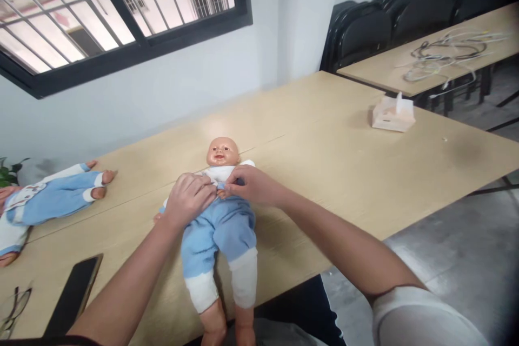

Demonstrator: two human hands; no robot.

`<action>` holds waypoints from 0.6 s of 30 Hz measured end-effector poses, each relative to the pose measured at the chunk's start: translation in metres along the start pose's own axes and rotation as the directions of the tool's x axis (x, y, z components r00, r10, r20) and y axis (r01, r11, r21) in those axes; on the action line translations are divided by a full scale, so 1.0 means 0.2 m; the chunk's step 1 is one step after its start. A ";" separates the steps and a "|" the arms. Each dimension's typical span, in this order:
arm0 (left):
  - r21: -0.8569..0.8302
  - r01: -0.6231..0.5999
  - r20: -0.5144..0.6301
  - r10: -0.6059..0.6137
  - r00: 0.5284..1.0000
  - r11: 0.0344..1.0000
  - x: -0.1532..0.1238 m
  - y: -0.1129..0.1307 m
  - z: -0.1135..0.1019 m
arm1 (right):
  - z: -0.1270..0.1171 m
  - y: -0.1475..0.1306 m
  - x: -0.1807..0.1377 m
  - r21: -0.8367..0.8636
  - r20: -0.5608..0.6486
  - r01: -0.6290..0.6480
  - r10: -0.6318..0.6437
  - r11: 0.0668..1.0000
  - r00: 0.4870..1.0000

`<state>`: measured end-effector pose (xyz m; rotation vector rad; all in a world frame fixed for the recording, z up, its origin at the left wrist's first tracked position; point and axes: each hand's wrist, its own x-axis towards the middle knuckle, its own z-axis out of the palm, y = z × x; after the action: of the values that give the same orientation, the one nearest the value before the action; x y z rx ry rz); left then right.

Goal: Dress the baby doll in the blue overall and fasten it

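Note:
A bald baby doll (223,152) lies on its back on the table, its head away from me and its feet at the near edge. It wears a white top (220,174) and light blue trousers (233,232) with white cuffs. My left hand (191,197) rests over the doll's chest and waist, fingers curled at the clothing. Beside it, my right hand (253,185) pinches the blue-edged sleeve near the doll's small hand (221,193). The two hands nearly meet over the belly, and the fingertips partly hide the cloth between them.
A second doll (60,194) in similar clothes lies at the left. Nearer are a black phone (75,294) and glasses (15,308). A tissue box (393,114) stands on the table's right part. Cables (446,54) lie on another table, with stacked black chairs (365,27) behind.

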<state>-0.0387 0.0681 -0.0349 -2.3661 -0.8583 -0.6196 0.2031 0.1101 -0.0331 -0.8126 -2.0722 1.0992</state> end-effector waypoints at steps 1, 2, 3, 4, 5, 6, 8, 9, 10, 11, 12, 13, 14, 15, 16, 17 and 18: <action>-0.037 0.039 0.003 -0.039 0.999 0.999 0.00 0.02 -0.01 | 0.00 -0.01 0.00 -0.009 -0.017 -0.012 0.012 1.000 1.000; -0.073 0.086 0.011 -0.085 0.996 0.994 0.01 0.03 -0.01 | -0.01 -0.02 0.00 0.004 -0.032 -0.027 0.027 1.000 0.999; -0.097 0.133 0.021 -0.132 0.991 0.986 0.01 0.06 -0.02 | -0.01 -0.02 0.00 0.034 -0.044 -0.045 0.047 0.998 0.998; -0.102 0.180 0.034 -0.177 0.984 0.978 0.02 0.08 -0.02 | -0.01 -0.02 -0.01 0.078 -0.055 -0.065 0.069 0.995 0.996; -0.086 0.226 0.048 -0.223 0.974 0.970 0.02 0.10 -0.02 | 0.00 -0.02 -0.01 0.126 -0.068 -0.084 0.093 0.988 0.993; -0.057 0.273 0.061 -0.270 0.961 0.960 0.03 0.13 -0.02 | 0.00 -0.01 -0.01 0.169 -0.084 -0.099 0.115 0.981 0.990; 0.000 0.363 0.091 -0.362 0.928 0.932 0.06 0.18 0.00 | 0.01 0.00 -0.01 0.221 -0.120 -0.118 0.147 0.968 0.982; 0.019 0.404 0.114 -0.404 0.908 0.914 0.08 0.20 0.01 | 0.01 0.01 -0.01 0.228 -0.131 -0.126 0.158 0.965 0.979; 0.028 0.441 0.139 -0.440 0.887 0.897 0.09 0.21 0.02 | 0.01 0.01 -0.01 0.229 -0.137 -0.133 0.167 0.964 0.976; 0.026 0.469 0.162 -0.467 0.869 0.883 0.10 0.23 0.03 | 0.00 0.00 -0.01 0.229 -0.137 -0.144 0.178 0.963 0.974; 0.014 0.493 0.177 -0.488 0.855 0.870 0.12 0.24 0.04 | 0.00 0.00 -0.01 0.231 -0.135 -0.160 0.194 0.960 0.972; -0.005 0.513 0.182 -0.503 0.845 0.859 0.12 0.24 0.04 | -0.01 0.00 -0.02 0.234 -0.133 -0.175 0.210 0.956 0.969; -0.029 0.527 0.175 -0.515 0.839 0.849 0.13 0.25 0.05 | -0.03 -0.01 -0.02 0.236 -0.127 -0.190 0.224 0.953 0.966; -0.053 0.535 0.158 -0.522 0.838 0.843 0.13 0.25 0.05 | -0.04 -0.01 -0.03 0.239 -0.117 -0.203 0.236 0.950 0.965; -0.073 0.535 0.135 -0.523 0.842 0.842 0.12 0.25 0.05 | -0.05 -0.01 -0.04 0.246 -0.104 -0.215 0.246 0.945 0.964; -0.088 0.527 0.112 -0.518 0.848 0.845 0.12 0.25 0.05 | -0.06 0.00 -0.06 0.258 -0.084 -0.228 0.257 0.939 0.963; -0.099 0.515 0.090 -0.508 0.857 0.851 0.11 0.25 0.05 | -0.07 0.01 -0.07 0.274 -0.061 -0.244 0.271 0.930 0.961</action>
<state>0.0127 0.0506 -0.0462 -2.2661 -1.5469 -0.8275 0.2224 0.1058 -0.0324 -1.0007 -1.7225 1.4132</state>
